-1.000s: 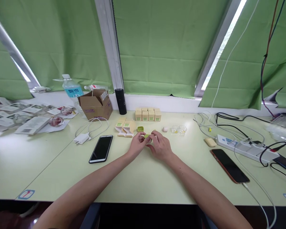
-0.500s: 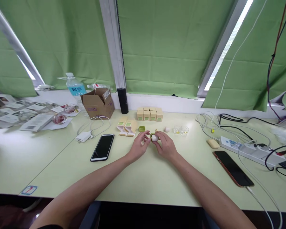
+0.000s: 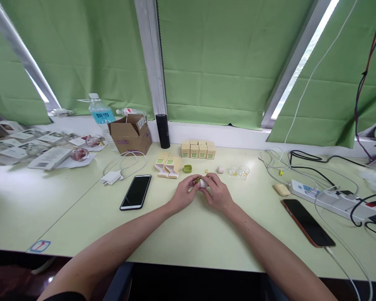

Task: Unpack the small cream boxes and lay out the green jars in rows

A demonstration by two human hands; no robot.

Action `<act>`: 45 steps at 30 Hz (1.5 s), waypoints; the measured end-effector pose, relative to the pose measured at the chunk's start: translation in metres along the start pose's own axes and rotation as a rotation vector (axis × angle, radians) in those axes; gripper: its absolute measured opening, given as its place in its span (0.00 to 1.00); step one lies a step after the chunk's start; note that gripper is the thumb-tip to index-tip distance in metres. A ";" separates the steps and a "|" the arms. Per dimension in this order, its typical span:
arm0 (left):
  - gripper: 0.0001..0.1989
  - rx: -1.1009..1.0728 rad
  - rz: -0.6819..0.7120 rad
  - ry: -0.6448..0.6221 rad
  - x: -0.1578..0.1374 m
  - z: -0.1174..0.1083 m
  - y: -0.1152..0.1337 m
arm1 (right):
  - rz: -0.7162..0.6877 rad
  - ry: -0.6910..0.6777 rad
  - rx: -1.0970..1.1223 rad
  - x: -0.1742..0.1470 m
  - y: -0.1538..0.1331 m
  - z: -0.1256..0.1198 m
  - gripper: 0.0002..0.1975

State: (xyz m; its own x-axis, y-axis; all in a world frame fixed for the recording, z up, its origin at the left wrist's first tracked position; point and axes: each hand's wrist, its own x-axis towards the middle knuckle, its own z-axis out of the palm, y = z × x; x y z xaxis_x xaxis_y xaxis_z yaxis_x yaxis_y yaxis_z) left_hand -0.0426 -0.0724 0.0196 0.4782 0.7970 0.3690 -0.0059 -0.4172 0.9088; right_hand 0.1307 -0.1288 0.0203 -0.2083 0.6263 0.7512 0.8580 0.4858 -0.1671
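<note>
White rounded piece, frame center, gripped by both left hand and right hand; mostly covered, green part at its left barely readable. Clear plastic, right edge: cut off, contents unclear.

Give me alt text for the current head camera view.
A person's left hand and right hand hold a small white-and-green object at a pale desk. Small beige boxes stand behind; one smartphone lies left, another smartphone right.
</note>
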 end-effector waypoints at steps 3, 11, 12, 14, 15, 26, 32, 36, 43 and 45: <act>0.18 -0.020 -0.009 0.006 0.000 -0.001 0.002 | 0.014 -0.011 -0.001 -0.001 0.000 0.002 0.16; 0.16 0.137 0.007 0.010 0.001 -0.002 0.004 | 0.023 -0.009 -0.019 -0.002 0.000 0.005 0.13; 0.16 0.154 0.001 0.023 0.002 -0.001 0.003 | 0.027 -0.014 -0.027 -0.002 0.000 0.006 0.13; 0.16 0.180 -0.006 0.042 0.003 -0.001 0.003 | 0.046 -0.029 -0.043 -0.002 -0.001 0.007 0.13; 0.16 0.189 -0.006 0.046 0.004 -0.001 0.003 | 0.058 -0.038 -0.049 -0.002 -0.001 0.008 0.13; 0.14 0.144 -0.028 0.057 0.008 0.000 0.004 | 0.128 -0.083 -0.077 0.004 -0.006 0.013 0.13; 0.19 0.074 -0.052 0.018 0.007 -0.004 0.004 | 0.157 -0.036 0.014 0.000 0.001 0.013 0.12; 0.22 0.149 0.030 -0.094 0.006 -0.011 0.003 | 0.183 -0.011 0.100 -0.002 0.006 0.011 0.11; 0.22 0.235 0.042 -0.082 0.007 -0.011 0.000 | 0.230 -0.030 0.217 -0.002 0.005 0.012 0.12; 0.20 0.245 0.024 -0.064 0.008 -0.010 0.001 | 0.245 -0.023 0.236 -0.002 0.004 0.012 0.12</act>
State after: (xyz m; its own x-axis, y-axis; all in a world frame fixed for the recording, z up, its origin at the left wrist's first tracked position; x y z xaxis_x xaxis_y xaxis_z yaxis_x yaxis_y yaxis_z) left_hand -0.0479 -0.0619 0.0253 0.5353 0.7596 0.3695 0.1913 -0.5351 0.8229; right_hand 0.1286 -0.1206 0.0103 -0.0222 0.7539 0.6566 0.7520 0.4454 -0.4859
